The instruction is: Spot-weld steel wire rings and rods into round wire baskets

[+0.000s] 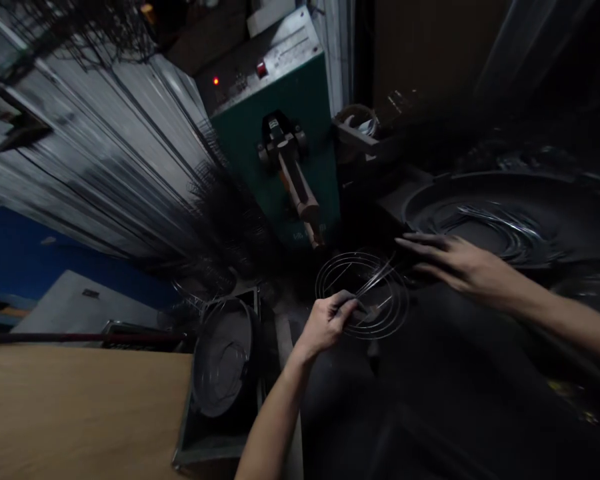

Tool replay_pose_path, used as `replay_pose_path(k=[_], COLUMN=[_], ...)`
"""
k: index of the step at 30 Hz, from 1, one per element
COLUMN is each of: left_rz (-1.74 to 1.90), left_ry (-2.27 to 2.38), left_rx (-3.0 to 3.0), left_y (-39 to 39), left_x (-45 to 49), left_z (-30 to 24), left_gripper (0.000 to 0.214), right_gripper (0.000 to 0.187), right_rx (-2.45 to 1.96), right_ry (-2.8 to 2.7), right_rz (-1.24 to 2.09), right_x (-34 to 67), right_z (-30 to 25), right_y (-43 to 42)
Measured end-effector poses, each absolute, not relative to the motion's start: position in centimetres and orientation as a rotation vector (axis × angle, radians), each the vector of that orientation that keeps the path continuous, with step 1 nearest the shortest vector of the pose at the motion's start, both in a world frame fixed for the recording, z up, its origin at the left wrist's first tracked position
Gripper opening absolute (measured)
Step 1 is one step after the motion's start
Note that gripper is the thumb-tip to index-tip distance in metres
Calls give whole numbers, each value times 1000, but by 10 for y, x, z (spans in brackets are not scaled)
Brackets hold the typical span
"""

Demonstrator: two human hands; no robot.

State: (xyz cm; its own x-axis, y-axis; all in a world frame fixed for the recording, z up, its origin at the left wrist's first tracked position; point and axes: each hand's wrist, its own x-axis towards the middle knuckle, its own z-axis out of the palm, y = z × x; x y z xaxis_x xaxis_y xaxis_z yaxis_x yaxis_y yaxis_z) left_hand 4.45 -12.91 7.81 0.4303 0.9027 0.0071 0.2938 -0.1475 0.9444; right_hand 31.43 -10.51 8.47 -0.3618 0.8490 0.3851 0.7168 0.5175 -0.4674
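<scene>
Several concentric wire rings [380, 307] are hanging in front of the green machine [235, 150], just below its coppery tip [316, 239]. The left hand [333, 317] is gripping them at the side nearest the wearer, thumb and fingers closing on the wire; which strands it is pinching is too dark to tell. The right hand [455, 263] is reaching in to the right of the machine's tip, fingers stretching out and parting, apparently holding nothing; blur is hiding whether they are touching any wire.

Judging by this, the person is probably handling and aligning the wirework beside the machine; the next move is likely calling for a steady left hand and light, exact right fingers.

The rings are showing their face tilting up toward the viewer and, being nearly round, are giving no clear long axis. A bunch of straight wires [375, 280] is crossing them, its long axis slanting from the left hand rightward, its far end pointing past the machine's right side.
</scene>
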Motion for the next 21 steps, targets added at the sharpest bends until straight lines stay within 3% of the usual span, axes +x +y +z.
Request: replay_pose_path(k=[4,9,13,17,21], left_rz=[949,973,761,629,442], left_ry=[1179,1280,1360,1665,1752], left_rx=[1784,1640,1590,2015,2209], left_y=[-141,-144,-142,-135,-126], left_x=[35,33,38,37,31], left_z=[100,77,35,10,0], left_gripper=[33,35,40,30,33], right_gripper=[46,51,51,50,45], right_rx=[-1169,-1402,-1538,-1585,-1531], right_ry=[-2321,-2171,-2223,-2389,-2506], right_rz=[611,983,791,512,441], right_x=[325,311,305,292,275], right_z=[115,96,55,33,25], right_y=[-94,-118,-131,-120,-100])
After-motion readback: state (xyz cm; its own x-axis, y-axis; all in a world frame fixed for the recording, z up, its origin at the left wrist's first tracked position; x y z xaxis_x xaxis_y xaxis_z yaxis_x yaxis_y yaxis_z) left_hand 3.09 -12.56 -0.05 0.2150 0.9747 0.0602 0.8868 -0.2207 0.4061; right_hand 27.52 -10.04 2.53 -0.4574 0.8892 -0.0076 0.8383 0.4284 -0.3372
